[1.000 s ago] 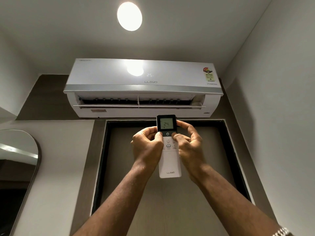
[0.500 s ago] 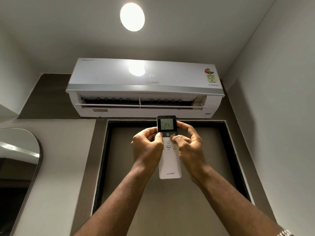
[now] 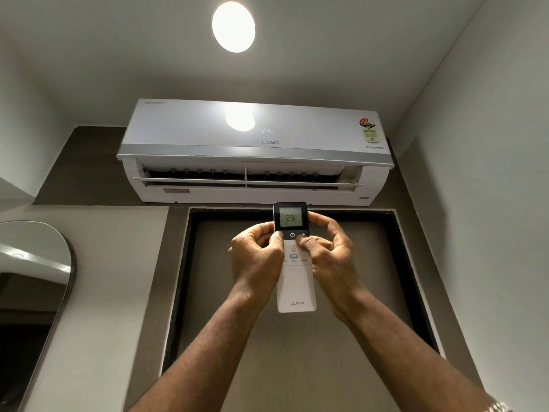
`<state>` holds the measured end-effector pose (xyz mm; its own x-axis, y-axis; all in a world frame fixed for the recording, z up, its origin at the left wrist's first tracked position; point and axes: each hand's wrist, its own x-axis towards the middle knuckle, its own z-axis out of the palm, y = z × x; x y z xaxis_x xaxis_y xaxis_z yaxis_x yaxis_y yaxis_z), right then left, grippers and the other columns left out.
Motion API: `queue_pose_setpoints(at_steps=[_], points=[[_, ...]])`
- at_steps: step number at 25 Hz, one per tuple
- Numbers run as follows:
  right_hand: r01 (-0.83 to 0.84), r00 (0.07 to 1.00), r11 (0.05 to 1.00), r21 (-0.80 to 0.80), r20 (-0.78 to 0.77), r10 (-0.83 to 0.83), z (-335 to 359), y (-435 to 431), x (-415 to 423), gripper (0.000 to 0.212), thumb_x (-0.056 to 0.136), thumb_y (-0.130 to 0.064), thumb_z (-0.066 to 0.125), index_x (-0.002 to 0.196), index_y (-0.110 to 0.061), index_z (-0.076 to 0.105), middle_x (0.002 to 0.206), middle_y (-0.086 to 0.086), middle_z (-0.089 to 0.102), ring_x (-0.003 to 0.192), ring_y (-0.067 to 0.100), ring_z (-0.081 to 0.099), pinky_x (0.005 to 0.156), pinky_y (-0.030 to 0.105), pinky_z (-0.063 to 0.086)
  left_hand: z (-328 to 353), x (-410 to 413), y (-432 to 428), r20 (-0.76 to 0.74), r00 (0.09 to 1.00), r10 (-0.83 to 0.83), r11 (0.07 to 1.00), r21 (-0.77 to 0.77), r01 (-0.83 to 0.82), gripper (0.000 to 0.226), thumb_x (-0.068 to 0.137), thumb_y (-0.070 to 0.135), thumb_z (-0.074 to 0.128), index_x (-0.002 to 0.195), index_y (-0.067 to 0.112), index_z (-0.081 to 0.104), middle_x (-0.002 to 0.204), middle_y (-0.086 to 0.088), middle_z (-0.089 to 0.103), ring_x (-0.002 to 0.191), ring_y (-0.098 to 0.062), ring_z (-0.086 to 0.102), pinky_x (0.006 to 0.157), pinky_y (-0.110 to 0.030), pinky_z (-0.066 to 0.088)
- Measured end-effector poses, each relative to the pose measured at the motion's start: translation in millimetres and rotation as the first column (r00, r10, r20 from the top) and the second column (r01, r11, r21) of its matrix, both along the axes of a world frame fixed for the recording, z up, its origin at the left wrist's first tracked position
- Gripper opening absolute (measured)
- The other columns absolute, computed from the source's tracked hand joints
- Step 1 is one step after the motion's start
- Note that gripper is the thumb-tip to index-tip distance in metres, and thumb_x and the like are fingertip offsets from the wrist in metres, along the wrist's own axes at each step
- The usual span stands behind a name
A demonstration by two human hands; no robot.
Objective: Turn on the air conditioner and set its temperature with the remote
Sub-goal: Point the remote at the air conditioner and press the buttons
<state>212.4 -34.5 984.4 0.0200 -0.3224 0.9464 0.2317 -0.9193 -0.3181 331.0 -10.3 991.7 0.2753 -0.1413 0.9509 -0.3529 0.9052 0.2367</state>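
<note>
A white wall-mounted air conditioner [image 3: 255, 150] hangs high on the wall, its front flap open and its panel showing 24. Below it I hold a white remote [image 3: 296, 289] with a black top upright, pointed at the unit; its screen reads 23. My left hand [image 3: 257, 258] grips the remote's left side, thumb on the buttons below the screen. My right hand [image 3: 329, 257] grips the right side, thumb resting just under the plus button, forefinger beside the screen.
A dark-framed door or recessed panel [image 3: 297, 352] fills the wall behind my arms. An arched mirror [image 3: 32, 292] hangs at the left. A round ceiling light [image 3: 233, 26] glows above. A grey side wall [image 3: 490, 233] closes in on the right.
The remote's screen went from 24 to 23. The unit's panel went from 25 to 24. My hands and the remote stayed nearly in place.
</note>
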Motion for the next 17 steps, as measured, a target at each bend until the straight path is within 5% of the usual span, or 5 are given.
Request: queue_pose_setpoints(at_steps=[4, 12, 17], points=[[-0.01, 1.0, 1.0, 0.028, 0.008, 0.009, -0.4, -1.7, -1.5, 0.042, 0.089, -0.01, 0.061, 0.124, -0.03, 0.048, 0.089, 0.006, 0.072, 0.069, 0.016, 0.074, 0.053, 0.024, 0.059, -0.1, -0.4, -1.1, 0.017, 1.0, -0.015, 1.0, 0.006, 0.015, 0.016, 0.085, 0.012, 0.062, 0.09, 0.027, 0.064, 0.08, 0.017, 0.066, 0.067, 0.0, 0.068, 0.054, -0.012, 0.053], [-0.004, 1.0, 0.998, 0.07, 0.01, 0.004, -12.4, -11.7, -8.1, 0.045, 0.085, -0.01, 0.065, 0.122, -0.031, 0.049, 0.089, 0.004, 0.072, 0.071, 0.012, 0.074, 0.053, 0.021, 0.057, -11.3, -3.4, -7.9, 0.056, 0.998, -0.011, 0.998, 0.066, 0.007, 0.018, 0.086, 0.014, 0.061, 0.104, 0.019, 0.063, 0.085, 0.014, 0.064, 0.081, -0.008, 0.068, 0.066, -0.022, 0.058], [0.017, 1.0, 0.991, 0.133, -0.004, -0.016, -36.1, -23.8, -13.4, 0.047, 0.085, -0.009, 0.065, 0.125, -0.028, 0.048, 0.091, 0.006, 0.072, 0.075, 0.017, 0.074, 0.062, 0.03, 0.062, -34.7, -10.3, -18.9, 0.042, 0.998, -0.042, 0.991, 0.126, 0.037, 0.019, 0.085, 0.013, 0.062, 0.084, 0.033, 0.061, 0.083, 0.015, 0.065, 0.078, -0.005, 0.068, 0.062, -0.016, 0.056]])
